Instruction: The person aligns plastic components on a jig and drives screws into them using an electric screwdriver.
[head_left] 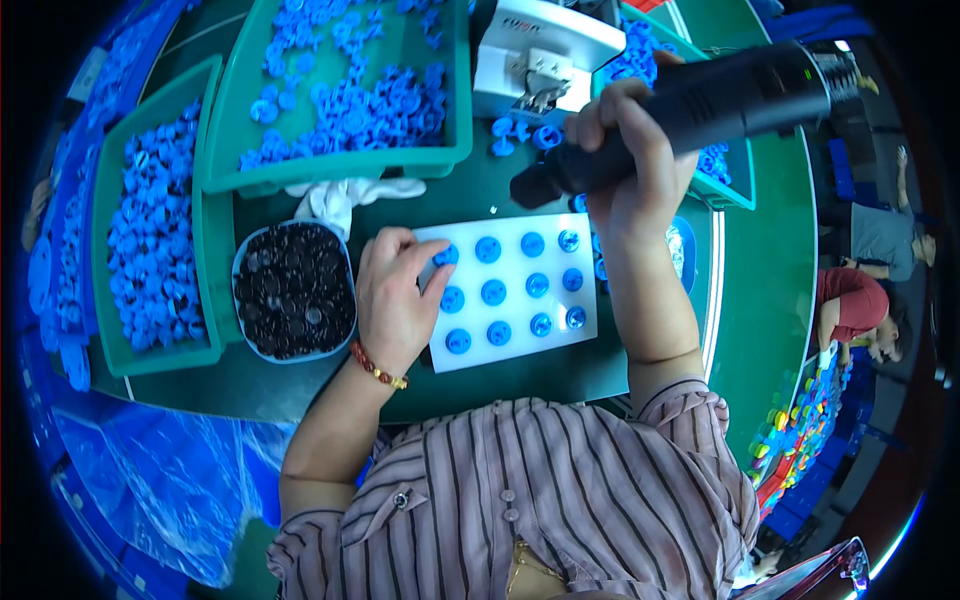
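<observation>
Discs [295, 285] in black fill a tub [275, 357] on the desk [260, 385] at our left. Beside it, our left grip [393, 300] pinches a blue piece [446, 255] between finger and thumb at the far-left corner of the white board [515, 307]; we do well to steady it flat and square. Our right grip [640, 170] is wrapped round a black handheld tool [735, 95], its nose [530, 187] apart from that piece; we'd best keep it upright on contact.

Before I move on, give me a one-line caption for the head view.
Left hand pinches a blue piece on a white plate; right hand holds a black handheld tool.
</observation>
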